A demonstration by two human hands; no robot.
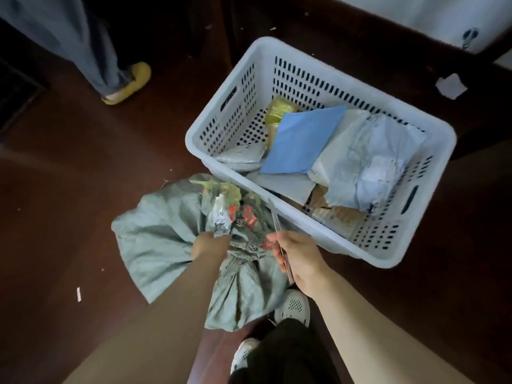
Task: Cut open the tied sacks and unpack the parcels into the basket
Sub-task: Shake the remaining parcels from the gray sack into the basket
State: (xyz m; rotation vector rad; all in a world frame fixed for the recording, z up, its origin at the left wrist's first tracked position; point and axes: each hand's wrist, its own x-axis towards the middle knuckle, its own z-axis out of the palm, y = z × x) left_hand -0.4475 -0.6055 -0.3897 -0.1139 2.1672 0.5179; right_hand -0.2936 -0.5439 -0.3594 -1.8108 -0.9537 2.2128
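A grey-green woven sack (163, 245) with red print stands on the dark floor, its neck bunched and tied. My left hand (209, 245) grips the gathered neck. My right hand (297, 259) holds a thin metal cutting tool (277, 225), its tip pointing up beside the sack's neck. Right behind the sack stands a white perforated plastic basket (432, 217). It holds several parcels: a blue flat parcel (302, 139), a white plastic mailer (374, 162), a yellow-green packet (279, 109) and a brown box (340, 214).
Another person's trouser leg and yellow shoe (128, 84) stand at the upper left. My own white shoes (295, 306) are just below the sack. Paper scraps (450, 85) lie on the floor; a white cabinet (432, 18) is at the top right.
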